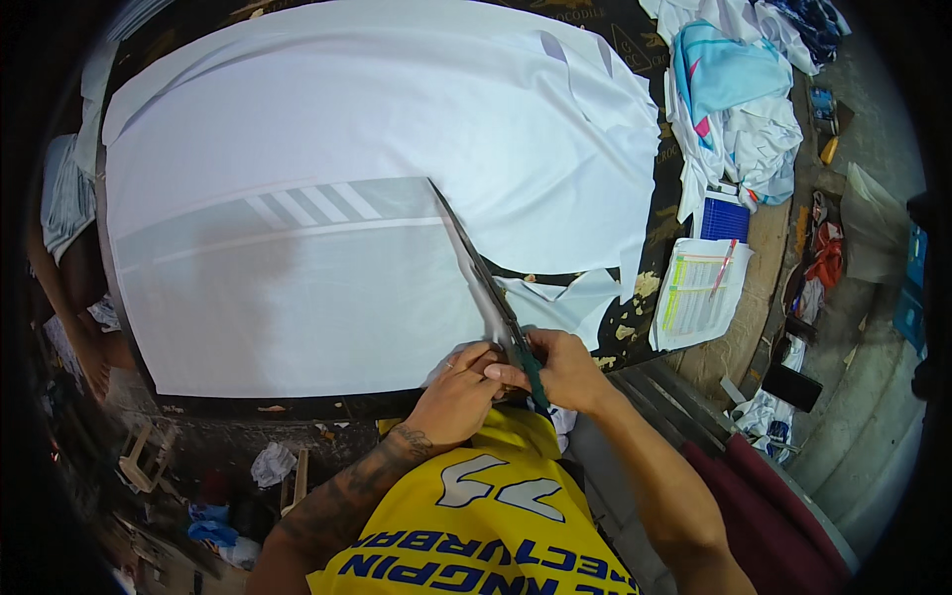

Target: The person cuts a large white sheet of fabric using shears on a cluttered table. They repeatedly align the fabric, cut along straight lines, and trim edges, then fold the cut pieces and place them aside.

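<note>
A large sheet of white fabric (pixel 327 178) lies spread over a dark cutting table (pixel 635 307). Long scissors (pixel 476 263) run along the fabric's right edge, blades pointing away from me. My right hand (pixel 560 367) grips the scissors' dark green handle at the table's near edge. Just left of the handle, my left hand (pixel 458 392) pinches the fabric's near corner. A grey striped panel (pixel 307 206) shows on the fabric in the middle.
Cut white scraps (pixel 570 297) lie right of the scissors. A printed paper sheet (pixel 699 293) with a pen and a blue notebook (pixel 724 216) sit at the table's right edge. Piled white and light blue garments (pixel 739 94) fill the far right. Clutter lies on the floor below left.
</note>
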The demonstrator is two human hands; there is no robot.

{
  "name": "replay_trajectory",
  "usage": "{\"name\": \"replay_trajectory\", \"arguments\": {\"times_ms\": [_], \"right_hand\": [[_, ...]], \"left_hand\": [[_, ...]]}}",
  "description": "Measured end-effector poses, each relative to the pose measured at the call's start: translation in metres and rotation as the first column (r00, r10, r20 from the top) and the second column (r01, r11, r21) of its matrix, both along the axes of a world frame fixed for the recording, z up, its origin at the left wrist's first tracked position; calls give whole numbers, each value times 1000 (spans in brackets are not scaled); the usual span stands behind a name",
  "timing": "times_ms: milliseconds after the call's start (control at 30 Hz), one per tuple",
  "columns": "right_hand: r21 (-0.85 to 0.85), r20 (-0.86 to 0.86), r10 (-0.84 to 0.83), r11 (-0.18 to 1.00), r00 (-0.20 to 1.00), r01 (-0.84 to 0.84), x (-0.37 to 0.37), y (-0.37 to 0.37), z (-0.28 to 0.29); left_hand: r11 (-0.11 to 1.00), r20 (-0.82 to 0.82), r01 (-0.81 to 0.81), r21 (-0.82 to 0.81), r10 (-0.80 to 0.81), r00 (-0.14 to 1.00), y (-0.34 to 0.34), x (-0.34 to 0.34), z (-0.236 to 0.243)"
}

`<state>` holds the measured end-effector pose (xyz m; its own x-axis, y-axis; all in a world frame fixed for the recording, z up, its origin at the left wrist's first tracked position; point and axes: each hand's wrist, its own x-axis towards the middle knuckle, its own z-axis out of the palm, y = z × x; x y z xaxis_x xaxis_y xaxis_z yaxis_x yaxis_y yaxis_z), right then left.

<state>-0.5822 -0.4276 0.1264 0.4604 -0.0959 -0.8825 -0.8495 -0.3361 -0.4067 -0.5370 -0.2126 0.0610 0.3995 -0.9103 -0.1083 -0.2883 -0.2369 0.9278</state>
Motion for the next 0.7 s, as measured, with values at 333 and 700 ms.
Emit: {"name": "replay_trajectory", "arguments": {"times_ms": [333, 700], "right_hand": [[100, -20, -168, 981, 986, 169, 35, 12, -3], [-73, 95, 780, 625, 618, -777, 176, -161, 12]], "left_hand": [[994, -104, 80, 73, -72, 992, -4, 17, 15], [832, 713, -554, 22, 375, 592, -14, 105, -14]]}}
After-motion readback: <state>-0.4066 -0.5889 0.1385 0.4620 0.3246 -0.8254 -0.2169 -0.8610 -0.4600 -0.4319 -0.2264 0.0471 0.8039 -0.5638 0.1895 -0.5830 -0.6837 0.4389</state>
